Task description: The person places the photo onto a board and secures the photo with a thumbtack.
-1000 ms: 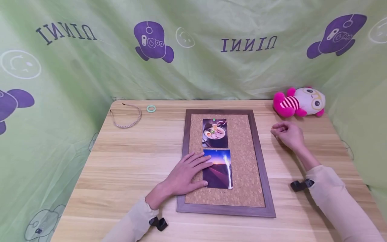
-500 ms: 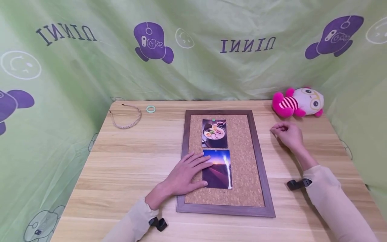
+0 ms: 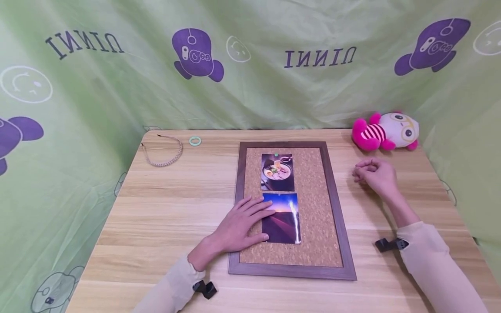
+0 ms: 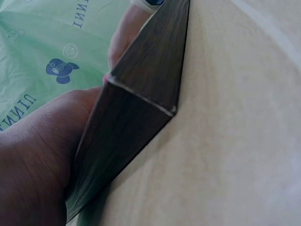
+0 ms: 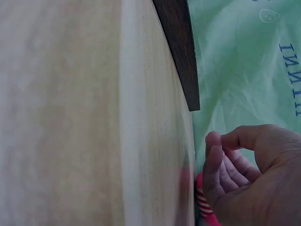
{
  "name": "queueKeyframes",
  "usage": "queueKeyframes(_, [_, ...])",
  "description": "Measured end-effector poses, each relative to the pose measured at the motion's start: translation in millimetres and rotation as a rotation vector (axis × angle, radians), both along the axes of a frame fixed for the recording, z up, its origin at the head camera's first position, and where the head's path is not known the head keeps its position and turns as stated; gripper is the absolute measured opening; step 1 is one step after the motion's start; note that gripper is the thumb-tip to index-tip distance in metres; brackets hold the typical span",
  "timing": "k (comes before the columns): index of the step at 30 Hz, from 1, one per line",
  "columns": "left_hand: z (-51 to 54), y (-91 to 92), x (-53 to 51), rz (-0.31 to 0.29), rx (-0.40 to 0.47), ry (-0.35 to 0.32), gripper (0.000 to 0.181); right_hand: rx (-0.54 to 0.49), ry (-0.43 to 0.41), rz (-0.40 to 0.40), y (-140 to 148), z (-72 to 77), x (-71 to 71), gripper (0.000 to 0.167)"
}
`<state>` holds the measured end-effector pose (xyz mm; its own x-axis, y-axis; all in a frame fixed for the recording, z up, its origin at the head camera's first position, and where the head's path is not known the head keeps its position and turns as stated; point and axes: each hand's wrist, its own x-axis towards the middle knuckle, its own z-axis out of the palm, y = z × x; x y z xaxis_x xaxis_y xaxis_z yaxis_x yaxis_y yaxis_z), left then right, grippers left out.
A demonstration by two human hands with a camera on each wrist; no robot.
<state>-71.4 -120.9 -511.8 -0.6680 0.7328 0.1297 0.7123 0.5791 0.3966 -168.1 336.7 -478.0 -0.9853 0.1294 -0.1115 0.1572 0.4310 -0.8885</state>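
My left hand (image 3: 238,224) lies with its fingers spread on a framed corkboard (image 3: 317,226). Its fingertips press the left side of a sunset road photo (image 3: 283,228). Above that is a ramen photo (image 3: 278,172) with a green pin (image 3: 276,154) at its top edge. In the left wrist view the hand rests against the board's dark frame (image 4: 141,70). My right hand (image 3: 375,176) is raised to the right of the board, thumb and fingertips drawn together. The right wrist view shows those fingertips (image 5: 213,138) close up; whether something tiny sits between them is hidden.
A pink and white plush toy (image 3: 385,131) lies at the back right of the wooden table (image 3: 164,221). At the back left are a beaded headband (image 3: 166,163) and a mint green ring (image 3: 195,141). A green printed curtain (image 3: 258,100) surrounds the table.
My right hand has shifted slightly to the right and its fingers have moved a little. A small orange speck at its fingertips one second ago is out of sight now. The left hand stays put.
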Motion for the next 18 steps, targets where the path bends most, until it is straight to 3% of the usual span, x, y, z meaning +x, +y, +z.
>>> queueKeyframes(13, [-0.4, -0.1, -0.5, 0.001, -0.011, -0.001, 0.07, -0.275, 0.098, 0.009, -17, 20.3, 18.7, 0.015])
queueKeyframes(18, [-0.8, 0.0, -0.2, 0.001, -0.002, 0.006, 0.07, -0.26, 0.182, 0.077, -32, 28.7, 26.1, 0.018])
